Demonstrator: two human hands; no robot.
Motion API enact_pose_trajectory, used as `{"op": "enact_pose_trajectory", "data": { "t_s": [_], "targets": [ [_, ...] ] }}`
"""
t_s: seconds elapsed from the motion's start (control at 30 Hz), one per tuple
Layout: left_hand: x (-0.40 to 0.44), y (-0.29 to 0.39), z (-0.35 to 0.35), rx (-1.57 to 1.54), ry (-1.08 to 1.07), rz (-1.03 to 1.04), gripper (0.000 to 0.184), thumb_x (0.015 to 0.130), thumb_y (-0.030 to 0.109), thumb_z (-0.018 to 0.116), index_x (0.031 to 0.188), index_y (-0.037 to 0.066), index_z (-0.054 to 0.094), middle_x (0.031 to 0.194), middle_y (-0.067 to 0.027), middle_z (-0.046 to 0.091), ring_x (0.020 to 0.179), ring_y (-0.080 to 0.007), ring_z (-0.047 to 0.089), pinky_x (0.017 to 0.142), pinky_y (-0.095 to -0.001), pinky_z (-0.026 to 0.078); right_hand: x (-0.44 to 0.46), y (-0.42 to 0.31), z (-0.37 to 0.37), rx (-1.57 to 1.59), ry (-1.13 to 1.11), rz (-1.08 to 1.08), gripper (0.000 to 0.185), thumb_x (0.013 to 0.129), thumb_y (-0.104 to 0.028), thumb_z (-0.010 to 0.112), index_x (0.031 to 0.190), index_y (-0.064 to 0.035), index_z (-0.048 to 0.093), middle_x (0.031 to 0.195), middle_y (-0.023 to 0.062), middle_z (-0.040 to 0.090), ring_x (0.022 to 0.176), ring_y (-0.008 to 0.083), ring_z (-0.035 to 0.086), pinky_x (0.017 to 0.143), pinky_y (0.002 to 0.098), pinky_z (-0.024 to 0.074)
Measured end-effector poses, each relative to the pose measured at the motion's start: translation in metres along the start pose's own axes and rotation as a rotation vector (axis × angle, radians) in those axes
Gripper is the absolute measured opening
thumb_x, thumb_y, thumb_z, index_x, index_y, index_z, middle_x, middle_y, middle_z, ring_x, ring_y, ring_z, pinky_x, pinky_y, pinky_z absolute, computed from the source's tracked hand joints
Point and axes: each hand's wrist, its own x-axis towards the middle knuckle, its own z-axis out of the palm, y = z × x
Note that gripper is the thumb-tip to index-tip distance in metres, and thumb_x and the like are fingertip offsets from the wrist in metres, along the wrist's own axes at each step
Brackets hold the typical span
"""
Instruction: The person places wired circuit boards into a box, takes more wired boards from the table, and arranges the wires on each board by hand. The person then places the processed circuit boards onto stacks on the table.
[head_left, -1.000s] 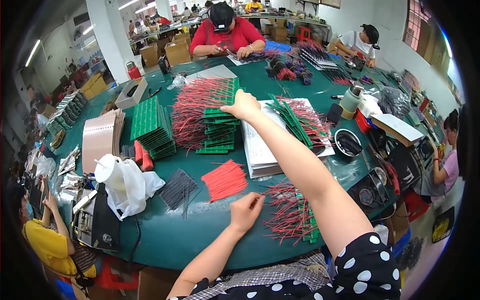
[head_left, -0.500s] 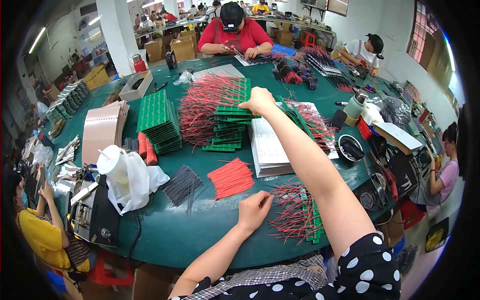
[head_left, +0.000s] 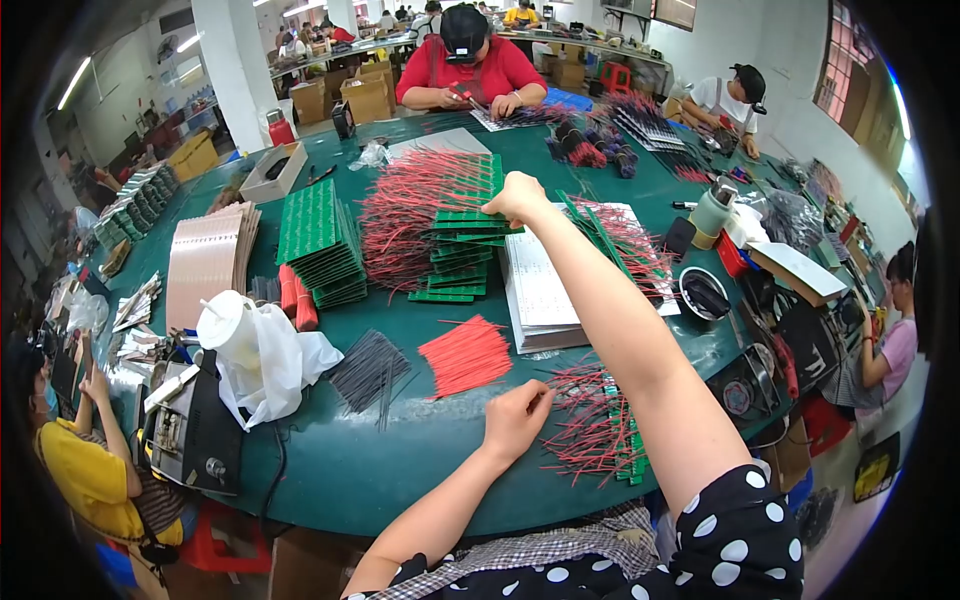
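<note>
My right hand reaches across to the right edge of a tall stack of green boards with red wires, its fingers closed on the upper boards' edge. My left hand rests on the table with its fingers curled together; whether anything is between them is too small to tell. It lies beside a smaller group of wired green boards. Loose red wires and black wires lie to its left. Bare green boards stand left of the tall stack.
White sheets lie under more wired boards. A cup in a plastic bag stands at left near a black machine. A green bottle is at right. A person in red sits opposite; others sit at both sides.
Compared with a second ago, the whole view has shifted, with table items lower and to the right. Both hands keep nearly the same places relative to the boards.
</note>
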Motion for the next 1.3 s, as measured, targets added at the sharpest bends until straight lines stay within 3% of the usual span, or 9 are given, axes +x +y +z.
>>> {"op": "enact_pose_trajectory", "data": {
  "t_s": [0.4,0.43,0.47,0.63,0.87,0.97,1.1,1.17,1.3],
  "targets": [
    [-0.001,0.002,0.002,0.002,-0.011,0.002,0.01,0.076,0.015,0.062,0.075,0.007,0.057,0.06,-0.008,0.056,0.049,-0.0208,0.055,0.045,-0.0302,0.041,0.016,0.015,0.016,0.116,0.105,0.01,0.049,0.067,-0.044,0.067,0.064,0.0045,0.057,0.056,0.0113,0.057,0.048,0.0201,0.058,0.045,0.0298,0.0479],
    [-0.001,0.002,0.001,0.017,-0.039,-0.005,0.01,0.076,0.014,0.062,0.076,0.005,0.057,0.06,-0.0086,0.057,0.05,-0.0187,0.055,0.046,-0.0283,0.041,0.019,0.015,0.016,0.044,0.122,0.047,0.045,0.066,-0.04,0.068,0.083,0.0007,0.064,0.08,0.0159,0.063,0.067,0.0247,0.063,0.062,0.0337,0.05],
    [0.0,0.002,0.0,0.032,-0.063,-0.015,0.01,0.076,0.013,0.063,0.077,0.004,0.058,0.061,-0.0092,0.057,0.05,-0.0165,0.055,0.048,-0.0264,0.042,0.024,0.016,0.017,-0.011,0.135,0.036,0.046,0.065,-0.041,0.068,0.082,0.0015,0.064,0.079,0.0158,0.063,0.069,0.0246,0.063,0.064,0.0333,0.0495],
    [0.0,-0.002,-0.001,0.024,-0.042,-0.016,0.01,0.076,0.014,0.062,0.077,0.005,0.058,0.061,-0.0085,0.057,0.05,-0.0169,0.055,0.047,-0.0272,0.042,0.038,0.013,0.001,0.485,-0.083,0.119,0.026,0.072,-0.022,0.066,0.061,-0.0028,0.052,0.048,0.002,0.044,0.035,0.0096,0.037,0.032,0.0252,0.0284],
    [0.003,-0.011,-0.004,0.016,-0.043,-0.028,0.01,0.078,0.014,0.061,0.078,0.004,0.058,0.061,-0.0067,0.057,0.051,-0.0136,0.054,0.048,-0.0255,0.041,0.01,0.002,-0.02,1.423,-0.278,-0.131,0.012,0.079,-0.016,0.057,0.087,-0.0071,0.056,0.08,0.0019,0.06,0.067,0.01,0.055,0.06,0.0236,0.0466],
    [0.009,-0.018,-0.013,-0.467,0.002,-0.316,0.014,0.085,0.014,0.052,0.092,0.003,0.057,0.067,-0.0014,0.057,0.058,-0.0066,0.051,0.052,-0.0207,0.039,-0.079,0.009,-0.045,1.407,-0.355,-0.351,0.009,0.081,-0.018,0.056,0.082,-0.0091,0.053,0.073,-0.0026,0.054,0.069,0.0058,0.051,0.059,0.021,0.0401],
    [0.021,-0.017,-0.039,-1.133,-0.126,-0.672,0.032,0.09,0.029,0.038,0.109,0.005,0.05,0.091,-0.0085,0.059,0.072,-0.0141,0.056,0.064,-0.0256,0.047,-0.208,0.082,-0.017,1.192,-0.286,-0.099,0.018,0.075,-0.017,0.065,0.071,-0.0132,0.048,0.058,-0.0093,0.042,0.044,-0.0002,0.032,0.037,0.0171,0.0181],
    [0.012,0.031,-0.057,-1.497,-0.092,-0.826,0.039,0.089,0.033,0.036,0.114,0.004,0.046,0.101,-0.0113,0.057,0.083,-0.0201,0.058,0.075,-0.0313,0.048,-0.264,0.121,0.01,1.126,-0.32,-0.055,0.02,0.079,-0.019,0.063,0.07,-0.0132,0.046,0.059,-0.0083,0.042,0.046,-0.0005,0.031,0.038,0.0165,0.0189],
    [-0.017,0.009,-0.03,-1.509,-0.184,-0.761,0.04,0.085,0.032,0.044,0.114,0.004,0.047,0.102,-0.0114,0.058,0.087,-0.0251,0.058,0.08,-0.0354,0.047,-0.316,0.153,0.012,1.049,-0.434,0.037,0.016,0.083,-0.017,0.059,0.08,-0.0081,0.046,0.069,-0.004,0.051,0.062,0.0021,0.048,0.049,0.0172,0.0378]
  ]
}}
